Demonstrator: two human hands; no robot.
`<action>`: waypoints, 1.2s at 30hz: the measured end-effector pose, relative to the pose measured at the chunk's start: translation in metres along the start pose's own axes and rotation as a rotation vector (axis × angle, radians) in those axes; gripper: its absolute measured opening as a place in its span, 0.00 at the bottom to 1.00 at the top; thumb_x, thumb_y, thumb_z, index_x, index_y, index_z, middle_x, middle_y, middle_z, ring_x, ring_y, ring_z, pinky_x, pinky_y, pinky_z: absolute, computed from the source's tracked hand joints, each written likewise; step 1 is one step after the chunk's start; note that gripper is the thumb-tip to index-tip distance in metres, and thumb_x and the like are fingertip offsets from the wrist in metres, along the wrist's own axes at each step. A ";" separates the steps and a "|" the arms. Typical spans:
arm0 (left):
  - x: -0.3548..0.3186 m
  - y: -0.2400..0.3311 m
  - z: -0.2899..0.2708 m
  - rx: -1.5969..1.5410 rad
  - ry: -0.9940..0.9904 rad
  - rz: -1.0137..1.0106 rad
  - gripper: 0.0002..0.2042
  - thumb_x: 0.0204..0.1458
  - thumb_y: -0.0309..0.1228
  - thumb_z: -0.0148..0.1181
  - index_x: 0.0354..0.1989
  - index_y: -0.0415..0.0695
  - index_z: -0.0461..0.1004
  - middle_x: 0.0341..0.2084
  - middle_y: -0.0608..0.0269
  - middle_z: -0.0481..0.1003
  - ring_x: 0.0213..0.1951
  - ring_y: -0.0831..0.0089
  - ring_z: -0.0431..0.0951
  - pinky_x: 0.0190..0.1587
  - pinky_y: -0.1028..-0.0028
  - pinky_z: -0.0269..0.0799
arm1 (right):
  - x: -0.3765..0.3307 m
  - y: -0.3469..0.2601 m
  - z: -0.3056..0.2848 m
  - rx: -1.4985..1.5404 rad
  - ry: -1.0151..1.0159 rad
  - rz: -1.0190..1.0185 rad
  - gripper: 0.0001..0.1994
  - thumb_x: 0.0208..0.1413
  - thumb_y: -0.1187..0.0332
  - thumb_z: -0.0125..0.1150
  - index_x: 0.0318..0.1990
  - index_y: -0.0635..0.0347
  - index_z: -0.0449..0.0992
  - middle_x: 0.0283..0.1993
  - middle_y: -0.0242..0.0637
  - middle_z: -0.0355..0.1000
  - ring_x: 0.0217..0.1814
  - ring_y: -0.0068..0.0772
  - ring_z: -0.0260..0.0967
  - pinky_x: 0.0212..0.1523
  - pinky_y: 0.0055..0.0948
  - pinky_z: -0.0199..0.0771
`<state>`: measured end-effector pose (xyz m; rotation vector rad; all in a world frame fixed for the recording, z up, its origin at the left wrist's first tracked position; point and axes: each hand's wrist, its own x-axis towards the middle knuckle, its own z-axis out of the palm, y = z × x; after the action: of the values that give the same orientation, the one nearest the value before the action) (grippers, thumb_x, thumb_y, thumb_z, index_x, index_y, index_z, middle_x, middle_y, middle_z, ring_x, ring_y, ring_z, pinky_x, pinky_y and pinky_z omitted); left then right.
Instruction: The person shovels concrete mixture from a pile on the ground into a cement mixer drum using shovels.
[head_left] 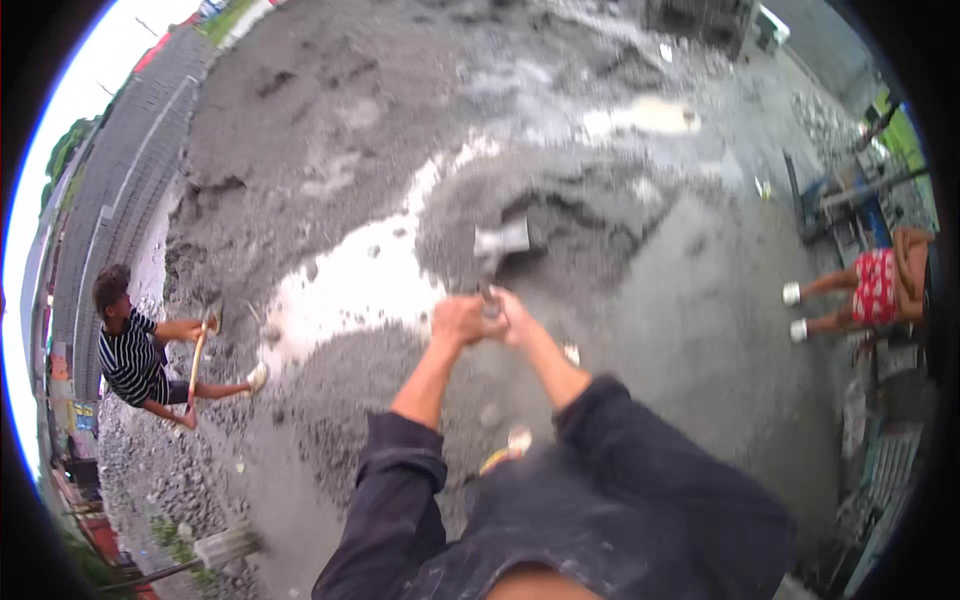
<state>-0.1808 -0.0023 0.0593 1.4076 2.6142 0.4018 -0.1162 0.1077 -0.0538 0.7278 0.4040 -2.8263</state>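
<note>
Both my hands are closed around the handle of a shovel (pixel 502 240), held out in front of me. My left hand (pixel 462 320) and my right hand (pixel 512 318) sit close together on the handle. The shovel's flat, pale metal blade is beyond my hands, over a mound of wet grey sand or mix (pixel 470 205). A dark hollow lies beside the blade. From this view I cannot tell whether the blade touches the mound. Most of the handle is hidden by my hands.
Pale, watery slurry (pixel 350 285) lies left of the mound. At the left, a person in a striped shirt (pixel 135 350) holds a long-handled tool (pixel 200 355). Another person in red patterned shorts (pixel 875 285) stands at the right near blue machinery (pixel 845 205). Stacked grey blocks (pixel 120 140) line the far left.
</note>
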 end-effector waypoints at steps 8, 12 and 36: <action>0.131 0.050 -0.041 0.055 0.010 0.022 0.30 0.38 0.60 0.49 0.22 0.40 0.78 0.19 0.48 0.75 0.25 0.53 0.78 0.33 0.60 0.73 | -0.029 -0.120 0.040 0.072 -0.034 -0.158 0.26 0.56 0.50 0.40 0.57 0.58 0.60 0.57 0.44 0.61 0.58 0.45 0.59 0.58 0.51 0.55; 0.150 0.041 -0.051 0.066 -0.034 0.010 0.31 0.45 0.60 0.44 0.24 0.39 0.78 0.19 0.48 0.75 0.26 0.53 0.77 0.34 0.61 0.72 | -0.010 -0.149 0.046 -0.018 0.073 -0.141 0.24 0.55 0.52 0.42 0.53 0.60 0.62 0.53 0.46 0.65 0.52 0.48 0.64 0.52 0.51 0.62; 0.093 -0.013 -0.021 -0.051 0.215 -0.006 0.21 0.51 0.46 0.44 0.16 0.45 0.74 0.15 0.51 0.73 0.21 0.55 0.76 0.27 0.59 0.71 | -0.023 -0.096 0.129 -0.420 0.382 -0.327 0.07 0.59 0.67 0.46 0.28 0.52 0.65 0.26 0.26 0.68 0.22 0.19 0.67 0.26 0.20 0.74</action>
<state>-0.2476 0.0654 0.0750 1.4121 2.7506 0.6474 -0.1781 0.1611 0.0867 1.1899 1.2342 -2.7178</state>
